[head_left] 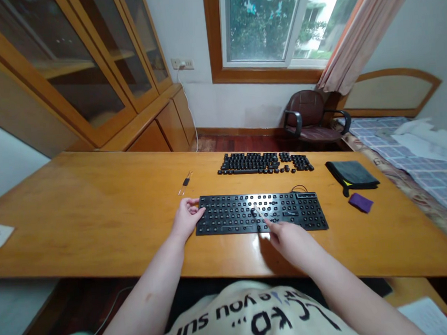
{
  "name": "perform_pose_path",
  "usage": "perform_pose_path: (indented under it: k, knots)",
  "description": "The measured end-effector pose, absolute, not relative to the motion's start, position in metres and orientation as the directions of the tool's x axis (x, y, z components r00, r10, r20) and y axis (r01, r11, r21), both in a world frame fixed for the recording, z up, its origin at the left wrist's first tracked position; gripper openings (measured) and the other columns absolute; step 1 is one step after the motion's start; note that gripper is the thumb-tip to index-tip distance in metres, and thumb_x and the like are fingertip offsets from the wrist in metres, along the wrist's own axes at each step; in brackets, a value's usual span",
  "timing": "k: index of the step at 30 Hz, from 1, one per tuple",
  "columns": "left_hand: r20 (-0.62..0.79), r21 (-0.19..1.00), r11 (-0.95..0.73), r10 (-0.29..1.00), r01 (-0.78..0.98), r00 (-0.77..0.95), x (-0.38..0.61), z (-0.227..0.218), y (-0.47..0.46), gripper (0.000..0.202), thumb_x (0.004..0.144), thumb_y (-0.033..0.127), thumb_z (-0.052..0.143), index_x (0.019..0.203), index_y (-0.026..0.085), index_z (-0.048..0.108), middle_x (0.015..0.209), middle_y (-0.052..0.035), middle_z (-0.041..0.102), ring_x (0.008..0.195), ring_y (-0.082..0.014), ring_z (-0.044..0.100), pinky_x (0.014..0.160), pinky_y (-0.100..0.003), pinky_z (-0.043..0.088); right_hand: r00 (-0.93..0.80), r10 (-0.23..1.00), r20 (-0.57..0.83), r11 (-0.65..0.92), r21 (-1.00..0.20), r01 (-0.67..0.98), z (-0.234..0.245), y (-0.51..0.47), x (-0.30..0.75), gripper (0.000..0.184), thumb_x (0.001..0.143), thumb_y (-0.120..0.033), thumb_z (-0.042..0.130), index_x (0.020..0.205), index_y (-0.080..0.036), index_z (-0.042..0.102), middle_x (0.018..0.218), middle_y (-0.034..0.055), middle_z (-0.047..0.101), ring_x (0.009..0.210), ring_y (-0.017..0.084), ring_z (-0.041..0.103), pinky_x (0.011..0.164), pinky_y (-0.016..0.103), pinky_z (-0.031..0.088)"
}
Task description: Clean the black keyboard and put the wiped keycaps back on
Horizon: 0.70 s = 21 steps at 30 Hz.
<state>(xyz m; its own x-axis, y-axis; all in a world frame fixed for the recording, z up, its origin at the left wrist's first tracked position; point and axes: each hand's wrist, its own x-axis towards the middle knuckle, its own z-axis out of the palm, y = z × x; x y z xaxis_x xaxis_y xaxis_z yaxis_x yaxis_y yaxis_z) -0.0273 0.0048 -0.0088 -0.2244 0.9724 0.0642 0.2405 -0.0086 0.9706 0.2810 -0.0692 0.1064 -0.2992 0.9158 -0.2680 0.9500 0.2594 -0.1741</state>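
"Where's the keyboard base (236,216)?"

"On a tabletop (96,207), at six o'clock from loose keycaps (246,163); the left hand (183,219), half-curled, clasps its nine-o'clock edge; the right hand (290,239) pinches a slim stick (259,212)."

"Handling?"

"Probably light, stiff; grip the rim."

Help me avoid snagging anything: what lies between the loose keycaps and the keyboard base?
Between the loose keycaps and the keyboard base, the head view shows a thin dark cable looping near the base's right part; otherwise bare tabletop.
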Motion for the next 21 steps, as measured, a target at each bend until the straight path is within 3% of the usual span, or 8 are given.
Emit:
perform_pose_path:
  k: [4,10,18,21]
  knots:
    - [0.057,0.974,-0.003,0.971,0.226,-0.232,-0.027,-0.009,0.005,0.041,0.061,0.028,0.069,0.085,0.020,0.036,0.097,-0.0038,0.061,0.056,-0.0049,0.052,0.058,-0.022,0.043,-0.298,0.916,-0.268,0.258,-0.176,0.950,0.083,-0.060,0.264,0.047,0.086,-0.022,0.035,0.133,-0.021,0.045,0.093,0.0085,0.068,0.080,0.017,0.064,0.070,0.025,0.045]
    - [0.053,0.974,0.003,0.969,0.228,-0.242,-0.027,-0.010,0.005,0.042,0.061,0.029,0.069,0.087,0.021,0.037,0.097,-0.0037,0.060,0.056,-0.0049,0.052,0.059,-0.022,0.044,-0.314,0.891,-0.330,0.290,-0.119,0.950,0.067,-0.065,0.261,0.049,0.085,-0.015,0.033,0.133,-0.014,0.044,0.090,0.0135,0.068,0.077,0.021,0.065,0.068,0.030,0.047]
    - [0.050,0.971,0.008,0.970,0.239,-0.237,-0.026,-0.008,0.005,0.042,0.060,0.029,0.069,0.086,0.021,0.036,0.097,-0.0039,0.061,0.056,-0.0053,0.052,0.059,-0.023,0.044,-0.282,0.826,-0.489,0.255,-0.124,0.959,0.106,-0.086,0.290,0.045,0.074,-0.014,0.047,0.115,-0.024,0.063,0.081,0.0104,0.071,0.071,0.023,0.066,0.060,0.029,0.044]
    - [0.044,0.973,0.014,0.969,0.231,-0.242,-0.025,-0.005,0.004,0.042,0.060,0.029,0.069,0.085,0.021,0.036,0.097,-0.0040,0.061,0.056,-0.0055,0.052,0.060,-0.023,0.044,-0.262,0.878,-0.400,0.235,-0.116,0.965,0.119,-0.081,0.308,0.044,0.077,-0.018,0.046,0.118,-0.026,0.060,0.083,0.0084,0.070,0.072,0.021,0.065,0.061,0.028,0.044]
